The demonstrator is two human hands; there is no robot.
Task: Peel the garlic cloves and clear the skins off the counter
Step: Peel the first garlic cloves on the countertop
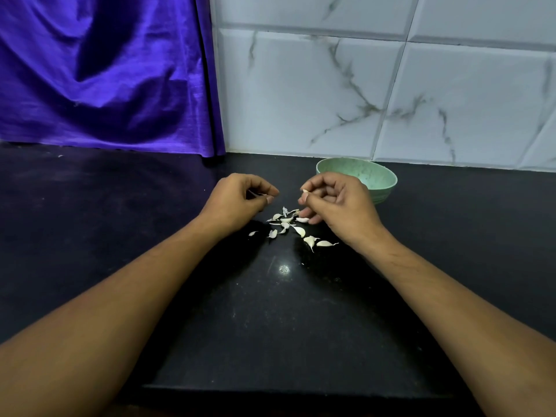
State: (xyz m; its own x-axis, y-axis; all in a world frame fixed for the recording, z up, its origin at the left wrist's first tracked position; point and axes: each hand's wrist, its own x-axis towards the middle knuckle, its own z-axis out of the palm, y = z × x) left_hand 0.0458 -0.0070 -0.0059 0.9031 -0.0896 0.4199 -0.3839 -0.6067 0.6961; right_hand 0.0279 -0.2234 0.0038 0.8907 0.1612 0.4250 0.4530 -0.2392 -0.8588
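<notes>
Several garlic cloves and loose white skins (288,225) lie scattered on the black counter (270,311) between my hands. My right hand (337,203) hovers just above the pile and pinches a small garlic clove (305,192) between thumb and fingertips. My left hand (240,197) is curled to the left of the pile and pinches a thin strip of skin (255,193). Two larger cloves (317,242) lie nearest to me at the pile's right end.
A pale green bowl (376,176) stands on the counter behind my right hand, near the marbled tile wall (391,85). A purple cloth (105,70) hangs at the back left. The counter's front edge (285,389) runs below my forearms.
</notes>
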